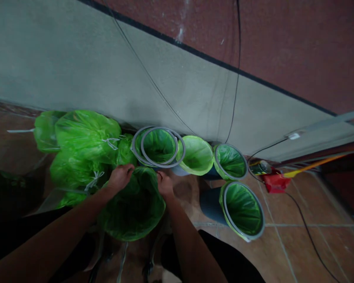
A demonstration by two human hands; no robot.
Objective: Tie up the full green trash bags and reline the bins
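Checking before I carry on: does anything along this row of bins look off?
Yes: by the wall, a grey ring sits off-centre over the grey-rimmed bin, so two rims overlap. It looks askew, since the dark bin at lower right shows only one rim.

Brown tiled floor point(301, 204) with pale grout lines is seen. Tied green plastic bags point(85, 137) are heaped on it at 9 o'clock. Grey bins point(212, 202) lined with green bags are stood from 12 to 3 o'clock. A red item point(275, 182) is placed near 2 o'clock; a black cable point(309, 232) is laid at 4 o'clock.
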